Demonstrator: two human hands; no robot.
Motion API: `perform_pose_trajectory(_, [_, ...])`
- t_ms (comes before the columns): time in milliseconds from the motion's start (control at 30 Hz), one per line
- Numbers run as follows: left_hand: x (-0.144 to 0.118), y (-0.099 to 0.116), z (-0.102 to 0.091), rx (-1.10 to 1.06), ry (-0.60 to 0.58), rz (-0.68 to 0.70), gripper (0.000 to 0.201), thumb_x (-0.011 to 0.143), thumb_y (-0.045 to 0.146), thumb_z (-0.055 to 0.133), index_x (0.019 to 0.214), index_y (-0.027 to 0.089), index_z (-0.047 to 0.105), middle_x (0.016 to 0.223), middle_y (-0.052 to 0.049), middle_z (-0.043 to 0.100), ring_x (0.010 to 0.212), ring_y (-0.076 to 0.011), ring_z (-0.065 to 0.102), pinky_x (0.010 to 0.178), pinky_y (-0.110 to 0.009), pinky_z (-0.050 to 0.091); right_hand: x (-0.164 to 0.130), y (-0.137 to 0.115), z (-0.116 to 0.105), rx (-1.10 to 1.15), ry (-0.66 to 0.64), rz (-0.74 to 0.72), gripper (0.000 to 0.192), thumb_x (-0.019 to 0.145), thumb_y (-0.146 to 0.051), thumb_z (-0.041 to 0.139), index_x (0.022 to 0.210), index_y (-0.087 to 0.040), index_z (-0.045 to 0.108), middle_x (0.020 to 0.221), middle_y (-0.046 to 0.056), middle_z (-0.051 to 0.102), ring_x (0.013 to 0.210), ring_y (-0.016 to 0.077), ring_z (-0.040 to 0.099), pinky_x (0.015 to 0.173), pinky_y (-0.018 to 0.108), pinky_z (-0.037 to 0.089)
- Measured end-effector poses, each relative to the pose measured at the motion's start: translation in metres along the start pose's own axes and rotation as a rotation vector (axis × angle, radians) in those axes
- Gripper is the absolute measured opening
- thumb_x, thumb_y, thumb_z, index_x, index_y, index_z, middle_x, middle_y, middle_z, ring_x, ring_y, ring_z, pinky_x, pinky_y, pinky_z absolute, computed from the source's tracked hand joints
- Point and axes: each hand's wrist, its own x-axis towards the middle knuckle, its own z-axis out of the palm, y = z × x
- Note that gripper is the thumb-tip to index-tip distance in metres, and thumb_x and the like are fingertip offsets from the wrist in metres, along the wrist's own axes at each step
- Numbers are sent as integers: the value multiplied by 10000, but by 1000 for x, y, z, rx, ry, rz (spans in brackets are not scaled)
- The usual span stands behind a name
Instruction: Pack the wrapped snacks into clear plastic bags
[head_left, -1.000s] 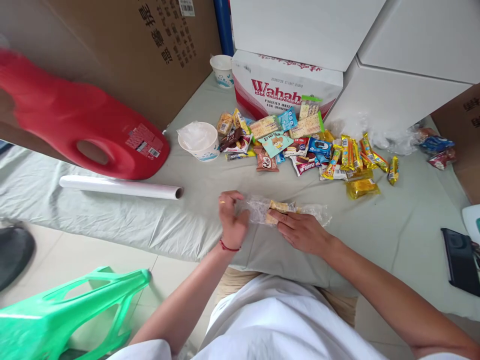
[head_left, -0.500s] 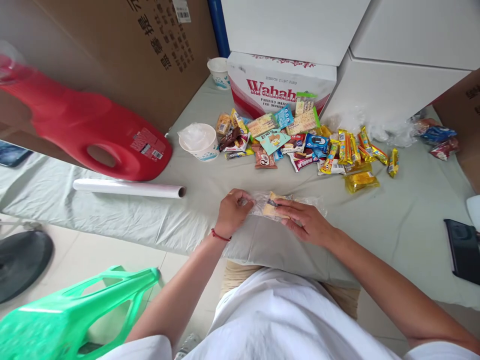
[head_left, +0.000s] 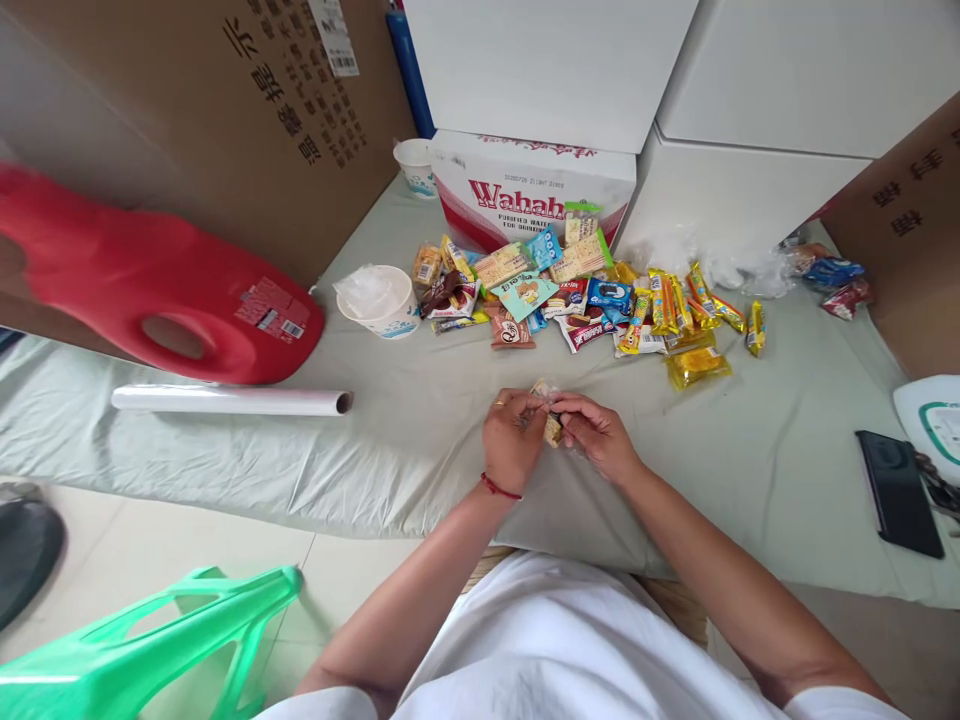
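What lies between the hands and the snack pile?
Head view: only bare grey sheet separates the hands, left and right, both on a wrapped snack, from the snack pile.

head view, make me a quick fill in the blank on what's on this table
Both hands pinch a small snack wrapped in clear ____.
The big jug lying on its side is ____.
The white roll lies in front of the ____.
The phone lies at the table's ____ side.
Missing words: plastic; red; jug; right

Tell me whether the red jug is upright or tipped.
Tipped: the red jug lies on its side on the sheet, its handle hole facing up.
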Motion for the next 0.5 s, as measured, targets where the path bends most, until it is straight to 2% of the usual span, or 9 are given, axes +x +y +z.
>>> perform_pose_trajectory(67, [3, -2, 4, 97, 79, -59, 328, 734, 265, 787, 1048, 202, 717, 1105, -100, 643, 1073, -260, 624, 980, -423, 529, -4, -2, 5, -120, 119, -12, 212, 939, -385, 623, 1093, -268, 709, 1302, 53, 633, 532, 65, 491, 534, 285, 495])
perform_pose_trajectory(133, [4, -3, 6, 207, 77, -108, 511, 657, 334, 853, 1120, 185, 696, 1190, -136, 611, 1198, -324, 555, 1072, -503, 460, -12, -9, 5, -380, 222, -50, 290, 933, -349, 616, 1205, -260, 663, 1311, 79, 604, 630, 106, 549, 594, 305, 519])
perform_pose_trajectory(200, [3, -1, 6, 293, 0, -142, 452, 660, 396, 853, 1038, 198, 708, 1220, -144, 606, 1234, -361, 520, 1084, -549, 420, -22, -16, -3, -676, 282, -60, 413, 931, -341, 617, 1330, -238, 600, 1328, 117, 581, 865, 198, 625, 749, 370, 558])
perform_pose_trajectory(233, [2, 0, 6, 323, -34, -153, 403, 667, 408, 845, 985, 204, 704, 1216, -138, 612, 1227, -371, 516, 1067, -560, 418, -27, -18, -9, -804, 286, -51, 454, 920, -343, 631, 1357, -227, 585, 1318, 131, 584, 983, 248, 618, 829, 414, 555])
perform_pose_trajectory(300, [-1, 3, 8, 332, -66, -150, 361, 675, 394, 830, 938, 208, 667, 1146, -115, 631, 1176, -363, 532, 1011, -549, 442, -35, -19, -21, -986, 261, -23, 438, 882, -324, 672, 1306, -228, 620, 1265, 136, 611, 1092, 311, 571, 927, 488, 525])
perform_pose_trajectory(400, [-14, 10, 15, 212, -78, -76, 347, 715, 305, 780, 990, 206, 593, 985, -59, 621, 966, -269, 592, 867, -439, 512, -41, -16, -31, -1053, 204, -41, 169, 832, -240, 685, 1000, -246, 694, 1111, 119, 655, 1069, 329, 548, 951, 522, 501])
perform_pose_trajectory(467, [-25, 14, 23, 180, -61, 45, 339, 750, 226, 732, 1050, 203, 576, 999, -63, 612, 914, -240, 592, 811, -396, 526, -42, -16, -30, -942, 181, -28, 40, 857, -228, 627, 858, -245, 663, 980, 100, 667, 988, 306, 572, 900, 486, 520])
perform_pose_trajectory(500, [-30, 16, 26, 207, -46, 131, 336, 769, 194, 709, 1080, 204, 582, 1040, -82, 614, 938, -247, 589, 814, -398, 528, -41, -17, -28, -827, 165, 5, 72, 881, -244, 590, 844, -248, 651, 900, 80, 666, 916, 283, 589, 851, 452, 536])
